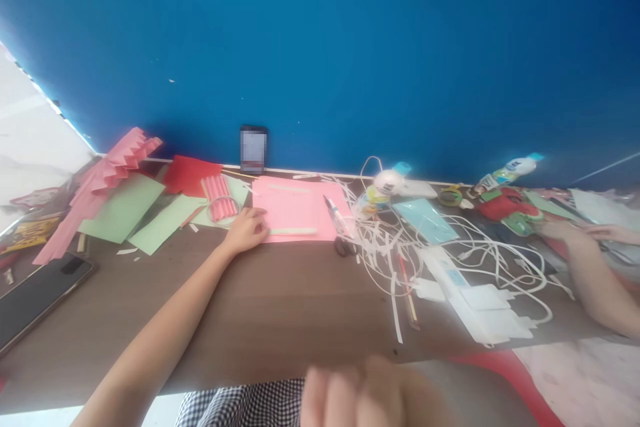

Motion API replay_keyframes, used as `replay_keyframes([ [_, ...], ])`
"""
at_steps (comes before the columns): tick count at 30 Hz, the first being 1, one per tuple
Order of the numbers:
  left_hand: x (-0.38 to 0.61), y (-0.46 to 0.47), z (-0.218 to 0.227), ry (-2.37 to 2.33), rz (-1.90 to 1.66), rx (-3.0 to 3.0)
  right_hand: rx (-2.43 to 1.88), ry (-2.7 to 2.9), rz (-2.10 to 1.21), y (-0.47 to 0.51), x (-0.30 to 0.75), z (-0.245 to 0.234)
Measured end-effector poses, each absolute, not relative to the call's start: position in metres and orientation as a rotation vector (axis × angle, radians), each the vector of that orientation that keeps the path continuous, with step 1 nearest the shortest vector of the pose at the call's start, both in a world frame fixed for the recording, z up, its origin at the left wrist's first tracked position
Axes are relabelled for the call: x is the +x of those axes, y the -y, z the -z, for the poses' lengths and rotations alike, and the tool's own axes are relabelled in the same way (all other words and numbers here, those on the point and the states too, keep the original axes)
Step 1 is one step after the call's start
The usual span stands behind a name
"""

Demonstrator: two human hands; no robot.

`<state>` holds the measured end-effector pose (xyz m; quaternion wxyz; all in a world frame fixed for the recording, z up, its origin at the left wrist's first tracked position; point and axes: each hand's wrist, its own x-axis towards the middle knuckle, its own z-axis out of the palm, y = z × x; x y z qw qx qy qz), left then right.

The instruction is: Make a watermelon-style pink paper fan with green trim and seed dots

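Here, from the head view, I have the left hand (246, 229) stretched out flat, fingers loosely spread, pressing the near-left corner of the pink paper sheet (296, 211) on the surface (280, 307); it grips nothing. I judge this the holding-down step; a cut or fold would need the scissors (339, 227), lying just right of that sheet. The right hand (360, 397) sits close and blurred; I cannot tell its grip.
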<state>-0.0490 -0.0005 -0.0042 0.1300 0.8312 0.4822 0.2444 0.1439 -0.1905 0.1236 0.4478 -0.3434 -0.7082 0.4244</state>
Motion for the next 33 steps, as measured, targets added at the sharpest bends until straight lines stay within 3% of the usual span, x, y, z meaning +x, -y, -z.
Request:
replay_keyframes([
  [3,-0.049,0.001,0.003,-1.403,-0.701,2.411,-0.943,1.819,-0.955,0.132,0.14,-0.1],
  [7,-0.049,0.001,0.003,-1.381,-0.728,2.413,-1.384,2.103,-0.364,0.074,0.141,-0.049],
  [12,-0.049,0.0,0.005,-1.369,-0.771,2.432,-1.477,2.317,-0.159,0.059,0.155,-0.006],
  [21,-0.038,0.014,-0.005,-0.945,-0.707,2.655,-1.472,2.321,-0.045,0.06,0.154,0.002],
  [33,-0.033,0.015,-0.001,-1.061,-0.654,2.748,-1.413,2.27,0.039,0.054,0.161,-0.003],
])
